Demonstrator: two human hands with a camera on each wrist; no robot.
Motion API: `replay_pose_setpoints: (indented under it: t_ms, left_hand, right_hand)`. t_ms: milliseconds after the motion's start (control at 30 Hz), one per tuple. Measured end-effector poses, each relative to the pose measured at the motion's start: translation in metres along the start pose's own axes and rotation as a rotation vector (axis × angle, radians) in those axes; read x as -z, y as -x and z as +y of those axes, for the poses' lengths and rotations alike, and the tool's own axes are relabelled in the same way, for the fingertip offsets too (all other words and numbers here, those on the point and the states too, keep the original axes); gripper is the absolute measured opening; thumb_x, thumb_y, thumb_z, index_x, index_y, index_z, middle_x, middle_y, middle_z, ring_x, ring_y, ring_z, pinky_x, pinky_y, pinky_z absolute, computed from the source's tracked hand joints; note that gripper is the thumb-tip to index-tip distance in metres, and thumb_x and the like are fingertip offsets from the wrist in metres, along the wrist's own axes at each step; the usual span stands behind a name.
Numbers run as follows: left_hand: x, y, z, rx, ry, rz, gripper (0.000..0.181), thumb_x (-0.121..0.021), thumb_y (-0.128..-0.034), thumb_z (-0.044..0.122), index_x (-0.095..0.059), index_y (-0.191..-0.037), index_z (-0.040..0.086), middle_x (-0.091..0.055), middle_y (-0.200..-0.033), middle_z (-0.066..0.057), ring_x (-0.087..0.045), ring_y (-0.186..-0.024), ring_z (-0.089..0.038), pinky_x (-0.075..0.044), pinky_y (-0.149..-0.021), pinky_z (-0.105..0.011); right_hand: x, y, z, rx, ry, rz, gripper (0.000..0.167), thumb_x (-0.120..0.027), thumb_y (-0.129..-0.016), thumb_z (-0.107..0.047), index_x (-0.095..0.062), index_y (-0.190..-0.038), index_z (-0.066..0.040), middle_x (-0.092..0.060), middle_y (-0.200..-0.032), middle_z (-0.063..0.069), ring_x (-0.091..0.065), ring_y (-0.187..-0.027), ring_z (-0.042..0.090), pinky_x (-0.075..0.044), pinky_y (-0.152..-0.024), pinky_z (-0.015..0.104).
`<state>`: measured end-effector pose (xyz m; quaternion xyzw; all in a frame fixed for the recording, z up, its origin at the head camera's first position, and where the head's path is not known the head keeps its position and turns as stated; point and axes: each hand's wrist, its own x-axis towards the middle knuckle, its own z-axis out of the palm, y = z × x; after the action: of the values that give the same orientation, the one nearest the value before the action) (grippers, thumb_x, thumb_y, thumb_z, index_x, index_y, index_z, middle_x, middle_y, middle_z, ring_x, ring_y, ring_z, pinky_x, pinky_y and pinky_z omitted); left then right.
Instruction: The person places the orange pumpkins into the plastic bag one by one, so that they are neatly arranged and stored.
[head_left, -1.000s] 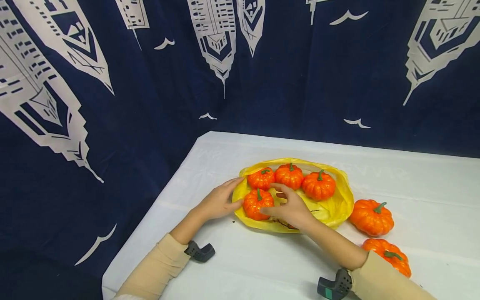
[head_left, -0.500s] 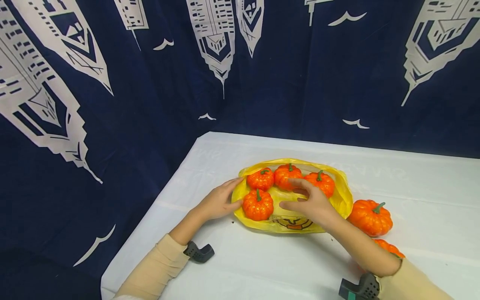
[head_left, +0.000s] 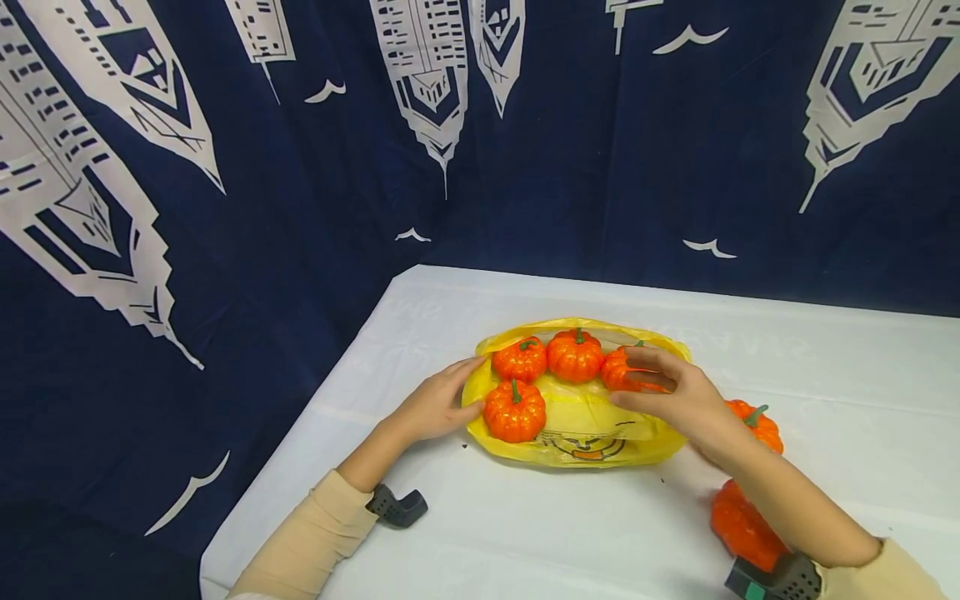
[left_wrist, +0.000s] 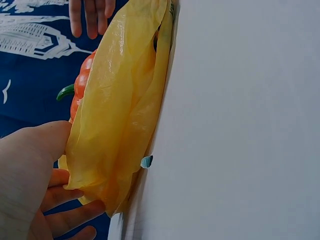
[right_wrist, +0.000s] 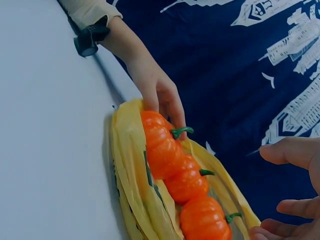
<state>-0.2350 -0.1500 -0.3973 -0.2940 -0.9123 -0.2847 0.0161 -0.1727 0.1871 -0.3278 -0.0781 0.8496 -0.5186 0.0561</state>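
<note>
A yellow bag (head_left: 592, 412) lies with its mouth spread, holding several small orange pumpkins, among them one at the front left (head_left: 514, 411) and one at the back (head_left: 575, 357). The left hand (head_left: 435, 404) touches the bag's left rim with fingers extended; in the left wrist view, that hand (left_wrist: 30, 175) has its fingertips against the yellow plastic (left_wrist: 112, 115). Above the bag's right side hovers the right hand (head_left: 686, 404), fingers spread and holding nothing, partly covering the rightmost pumpkin (head_left: 618, 368). The right wrist view shows this hand (right_wrist: 295, 195) beside the bag.
Right of the bag, two larger orange pumpkins (head_left: 765, 433) (head_left: 742, 525) sit on the white table (head_left: 525, 533), both partly behind the right arm. A dark blue curtain (head_left: 540, 208) with white building prints hangs behind the table.
The right hand has moved right, from beside the front-left pumpkin to over the bag's right side. The left hand stays at the left rim.
</note>
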Motion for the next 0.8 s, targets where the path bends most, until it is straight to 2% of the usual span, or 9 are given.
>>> replay_pose_setpoints:
  t_ms: [200, 300, 400, 500, 600, 700, 733, 800]
  left_hand:
    - [0.001, 0.0, 0.0, 0.003, 0.004, -0.004, 0.07, -0.062, -0.0901, 0.028, -0.035, -0.15, 0.003, -0.04, -0.15, -0.016, -0.038, -0.138, -0.032, -0.031, -0.112, -0.047]
    - [0.001, 0.001, 0.0, 0.001, -0.002, -0.002, 0.071, -0.062, -0.0899, 0.028, -0.035, -0.15, 0.002, -0.04, -0.15, -0.017, -0.038, -0.137, -0.032, -0.031, -0.113, -0.046]
    - [0.001, 0.001, 0.0, -0.006, -0.005, 0.001, 0.071, -0.062, -0.0898, 0.028, -0.035, -0.15, 0.002, -0.041, -0.15, -0.017, -0.038, -0.137, -0.032, -0.031, -0.113, -0.046]
    - [0.001, 0.0, 0.001, -0.005, -0.001, -0.002, 0.07, -0.062, -0.0898, 0.028, -0.035, -0.15, 0.002, -0.04, -0.15, -0.017, -0.039, -0.137, -0.032, -0.032, -0.112, -0.047]
    - [0.001, 0.0, 0.001, -0.001, 0.0, -0.004, 0.07, -0.062, -0.0899, 0.028, -0.036, -0.15, 0.002, -0.04, -0.15, -0.017, -0.038, -0.137, -0.032, -0.032, -0.112, -0.047]
    - [0.0, -0.001, 0.001, 0.002, -0.002, -0.003, 0.07, -0.062, -0.0899, 0.028, -0.036, -0.15, 0.002, -0.04, -0.15, -0.017, -0.038, -0.138, -0.032, -0.031, -0.113, -0.046]
    - [0.0, -0.001, 0.001, 0.002, -0.002, -0.003, 0.07, -0.062, -0.0899, 0.028, -0.036, -0.15, 0.002, -0.04, -0.15, -0.017, -0.038, -0.138, -0.032, -0.031, -0.113, -0.046]
    - [0.0, -0.001, 0.001, 0.003, -0.002, -0.001, 0.07, -0.062, -0.0898, 0.028, -0.036, -0.149, 0.002, -0.04, -0.15, -0.017, -0.038, -0.138, -0.032, -0.031, -0.113, -0.046]
  right_hand:
    - [0.014, 0.008, 0.009, 0.005, 0.061, 0.028, 0.078, -0.073, -0.088, -0.036, -0.035, -0.151, -0.008, -0.042, -0.148, 0.016, -0.043, -0.132, 0.034, -0.041, -0.102, 0.047]
    - [0.02, 0.011, 0.014, 0.005, 0.096, 0.04, 0.077, -0.071, -0.09, -0.034, -0.034, -0.151, -0.006, -0.041, -0.149, 0.018, -0.044, -0.131, 0.037, -0.048, -0.096, 0.033]
    - [0.028, 0.014, 0.021, 0.005, 0.109, 0.055, 0.075, -0.07, -0.091, -0.033, -0.034, -0.15, -0.003, -0.041, -0.147, 0.022, -0.045, -0.129, 0.041, -0.048, -0.085, 0.016]
    - [0.039, 0.019, 0.028, 0.027, 0.108, 0.088, 0.073, -0.069, -0.092, -0.031, -0.034, -0.149, -0.001, -0.042, -0.145, 0.024, -0.045, -0.127, 0.042, -0.046, -0.079, 0.008]
    - [0.051, 0.025, 0.038, 0.064, 0.118, 0.138, 0.07, -0.068, -0.093, -0.027, -0.035, -0.147, 0.0, -0.049, -0.138, 0.017, -0.053, -0.121, 0.018, -0.045, -0.079, 0.005]
    - [0.063, 0.029, 0.048, 0.096, 0.166, 0.179, 0.07, -0.07, -0.091, -0.024, -0.036, -0.147, 0.0, -0.049, -0.136, 0.014, -0.049, -0.109, -0.007, -0.043, -0.078, 0.002]
    - [0.067, 0.031, 0.051, 0.101, 0.19, 0.19, 0.07, -0.071, -0.091, -0.024, -0.036, -0.147, -0.001, -0.049, -0.136, 0.013, -0.049, -0.109, -0.006, -0.042, -0.078, 0.001]
    - [0.072, 0.033, 0.056, 0.1, 0.234, 0.197, 0.073, -0.072, -0.09, -0.025, -0.035, -0.148, -0.002, -0.046, -0.139, 0.02, -0.05, -0.117, 0.01, -0.04, -0.076, 0.0]
